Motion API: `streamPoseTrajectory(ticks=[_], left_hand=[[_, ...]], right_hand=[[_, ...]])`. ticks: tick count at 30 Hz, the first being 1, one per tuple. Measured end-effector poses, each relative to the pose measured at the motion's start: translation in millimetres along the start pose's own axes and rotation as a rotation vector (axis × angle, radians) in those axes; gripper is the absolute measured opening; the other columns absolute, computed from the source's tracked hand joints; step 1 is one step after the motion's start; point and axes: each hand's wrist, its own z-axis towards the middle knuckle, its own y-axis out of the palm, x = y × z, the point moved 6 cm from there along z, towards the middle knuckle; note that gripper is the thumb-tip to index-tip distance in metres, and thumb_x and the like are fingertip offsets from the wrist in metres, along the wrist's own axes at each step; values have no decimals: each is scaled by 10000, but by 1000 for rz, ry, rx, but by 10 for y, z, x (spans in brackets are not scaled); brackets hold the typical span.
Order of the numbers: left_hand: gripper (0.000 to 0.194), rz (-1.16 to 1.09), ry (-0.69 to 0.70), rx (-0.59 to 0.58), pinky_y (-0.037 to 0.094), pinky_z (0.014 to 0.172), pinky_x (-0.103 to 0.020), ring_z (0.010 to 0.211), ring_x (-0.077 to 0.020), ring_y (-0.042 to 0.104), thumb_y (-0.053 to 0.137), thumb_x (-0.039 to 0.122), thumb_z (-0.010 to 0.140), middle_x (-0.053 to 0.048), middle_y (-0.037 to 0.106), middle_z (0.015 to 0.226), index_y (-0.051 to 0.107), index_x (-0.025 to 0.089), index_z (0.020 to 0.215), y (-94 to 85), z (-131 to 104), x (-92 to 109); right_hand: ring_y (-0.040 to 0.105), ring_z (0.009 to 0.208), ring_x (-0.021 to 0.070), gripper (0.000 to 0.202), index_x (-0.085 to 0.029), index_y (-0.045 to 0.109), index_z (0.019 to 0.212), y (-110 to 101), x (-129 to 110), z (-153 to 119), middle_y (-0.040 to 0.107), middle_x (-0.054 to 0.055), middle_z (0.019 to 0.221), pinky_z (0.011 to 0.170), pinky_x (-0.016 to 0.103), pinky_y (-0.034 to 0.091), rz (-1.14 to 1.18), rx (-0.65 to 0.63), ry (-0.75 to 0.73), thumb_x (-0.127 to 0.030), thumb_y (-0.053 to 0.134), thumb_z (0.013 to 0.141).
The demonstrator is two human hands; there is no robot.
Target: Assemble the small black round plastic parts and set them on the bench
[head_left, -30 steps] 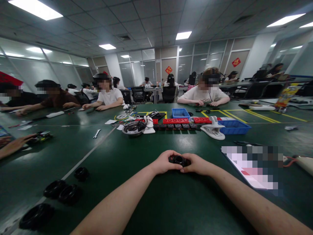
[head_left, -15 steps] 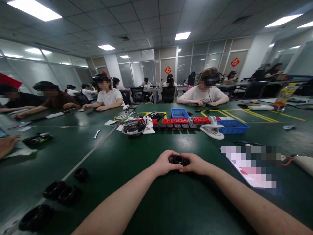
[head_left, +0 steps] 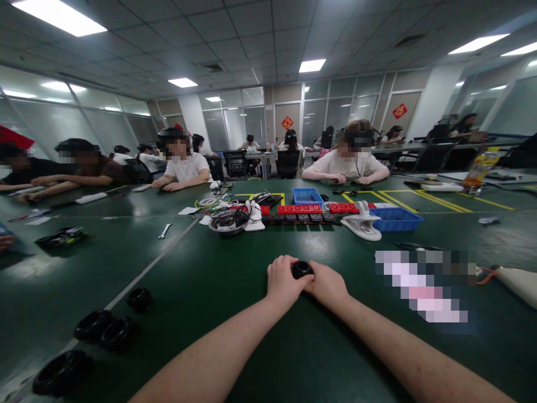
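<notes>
Both my hands are closed around a black ring-shaped part (head_left: pixel 302 269) with a round hole, just above or on the green tabletop in front of me. My left hand (head_left: pixel 283 280) grips its left side, thumb across the near edge. From the right, my right hand (head_left: pixel 329 284) wraps the other side, its thumb close to the left one. The fingers hide much of the part's lower half. Off to the left lie several similar black rings, among them a small ring (head_left: pixel 139 300) and a larger ring (head_left: pixel 62 373).
Farther up the green table (head_left: pixel 201 291) stand a row of red power sockets (head_left: pixel 304 209), a white clip stand (head_left: pixel 361 222), a blue bin (head_left: pixel 396 218) and a metal bowl (head_left: pixel 229 222) with cables. A wrench (head_left: pixel 165 231) lies left. Co-workers sit across the table.
My hands have drawn closer together around the black part, and the left hand's fingers have shifted over it. At the far left, a co-worker's hand has pulled back toward the edge.
</notes>
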Motion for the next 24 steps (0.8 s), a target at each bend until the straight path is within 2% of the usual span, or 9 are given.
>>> streamPoseTrajectory(ticks=[5, 10, 13, 18, 20, 24], left_hand=[[409, -5, 23, 2, 350, 750, -312, 844, -189, 491, 667, 432, 532, -10, 535, 832, 507, 196, 825, -17, 8, -18], [440, -8, 34, -51, 358, 750, -321, 831, -190, 492, 646, 495, 521, -8, 529, 821, 506, 200, 817, -15, 25, -39], [514, -33, 54, -157, 360, 772, -334, 885, -206, 473, 644, 520, 500, -19, 512, 891, 502, 213, 887, 3, 72, -85], [785, -127, 143, -382, 380, 779, -330, 902, -207, 472, 663, 505, 481, -42, 465, 1044, 354, 259, 1160, 9, 159, -170], [826, -106, 189, -433, 378, 787, -336, 910, -215, 470, 667, 521, 457, -41, 468, 1063, 345, 270, 1175, 8, 165, -175], [720, -10, 296, -426, 360, 798, -336, 928, -229, 465, 641, 561, 464, -28, 526, 998, 453, 250, 1085, 28, 135, -114]], right_hand=[[542, 654, 167, 214, -187, 496, 720, -12, 1, -7, 585, 31, 738, 483, 227, 270, -8, -17, -21, -399, 485, 696], [532, 684, 175, 377, -184, 506, 766, -38, 3, 1, 575, 35, 765, 524, 227, 317, 152, -105, -139, -520, 561, 603], [516, 655, 161, 428, -178, 484, 758, -68, 38, 25, 559, 16, 734, 521, 221, 330, 283, -228, -214, -522, 618, 543], [485, 626, 131, 393, -167, 464, 812, -142, 122, 62, 527, -3, 712, 520, 218, 352, 489, -427, -260, -452, 619, 589], [479, 621, 128, 382, -165, 463, 846, -171, 145, 81, 517, -3, 708, 528, 227, 364, 535, -411, -239, -454, 583, 627], [487, 652, 139, 417, -170, 444, 984, -234, 131, 97, 516, 23, 794, 581, 264, 398, 530, -155, -181, -449, 520, 684]])
